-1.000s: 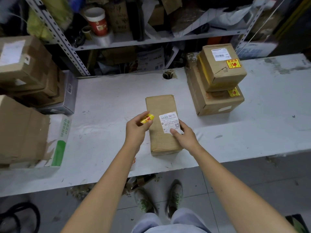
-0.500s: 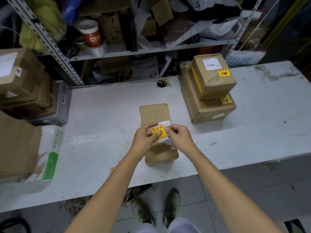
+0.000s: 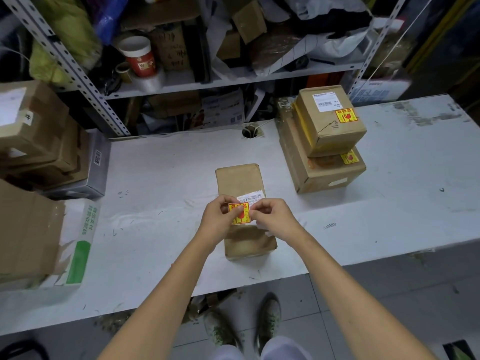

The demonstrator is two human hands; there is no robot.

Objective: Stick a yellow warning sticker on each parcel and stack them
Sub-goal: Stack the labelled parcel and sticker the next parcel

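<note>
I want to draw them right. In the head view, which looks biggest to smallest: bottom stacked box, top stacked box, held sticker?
1. bottom box
2. top box, clearly smaller
3. sticker, tiniest, though nearest the camera

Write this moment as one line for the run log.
left hand: pinches yellow sticker | right hand: pinches its edge | parcel: on table, under hands, unstickered | stack: two stickered parcels
</note>
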